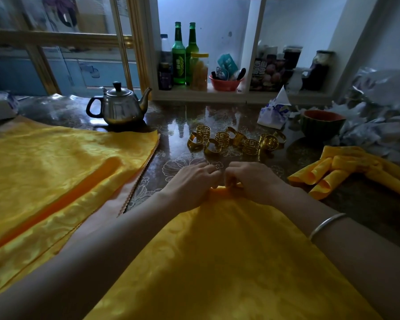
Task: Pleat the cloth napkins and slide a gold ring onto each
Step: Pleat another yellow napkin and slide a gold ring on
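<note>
A person is leaning over a dark glossy table (217,116), both bare forearms reaching forward. A yellow napkin (229,250) is lying spread between the arms, one corner pointing away from the person. The left hand (192,183) and right hand (252,181) are sitting side by side at that far corner, almost touching. Their fingers are curled down and are pinching the cloth, which is bunching up a little between them. A silver bangle (326,225) is circling the right wrist.

Just beyond the hands, a cluster of gold rings (236,140) is lying loose on the table. To the left, a stack (56,181) of flat yellow napkins is covering that side of the table. To the right, folded napkins (333,174) are lying in a small pile; whether they are wearing rings cannot be told. A steel teapot (123,107) is standing behind the stack, and two green bottles (179,54) are standing on a shelf at the back.
</note>
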The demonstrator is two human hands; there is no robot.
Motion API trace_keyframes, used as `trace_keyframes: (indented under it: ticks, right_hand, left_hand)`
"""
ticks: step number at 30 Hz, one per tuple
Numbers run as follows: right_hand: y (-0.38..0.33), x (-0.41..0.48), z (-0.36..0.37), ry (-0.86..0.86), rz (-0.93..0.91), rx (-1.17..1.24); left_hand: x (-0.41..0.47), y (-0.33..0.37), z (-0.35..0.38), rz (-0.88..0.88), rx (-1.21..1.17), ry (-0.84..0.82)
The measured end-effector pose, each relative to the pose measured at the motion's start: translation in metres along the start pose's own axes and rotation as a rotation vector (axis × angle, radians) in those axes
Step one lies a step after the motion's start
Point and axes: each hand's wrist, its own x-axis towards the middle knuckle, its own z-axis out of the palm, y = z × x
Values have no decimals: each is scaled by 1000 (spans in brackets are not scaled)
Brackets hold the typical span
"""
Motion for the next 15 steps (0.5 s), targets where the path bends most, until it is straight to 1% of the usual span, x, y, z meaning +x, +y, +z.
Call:
trace_keyframes:
  ticks: [4, 7, 11, 15]
  right_hand:
    - [5, -2, -1, -85, 43, 88]
    - [6, -4, 2, -88, 81, 125]
    - [3, 0, 2, -92, 169, 226]
    - [-1, 7, -4, -154, 235, 321]
  left_hand:
    - [-4, 0, -4, -17, -36, -52]
    - [-6, -2, -5, -40, -70, -83]
    - [1, -5, -8, -162, -124, -46]
    - [14, -8, -12, -256, -104, -119]
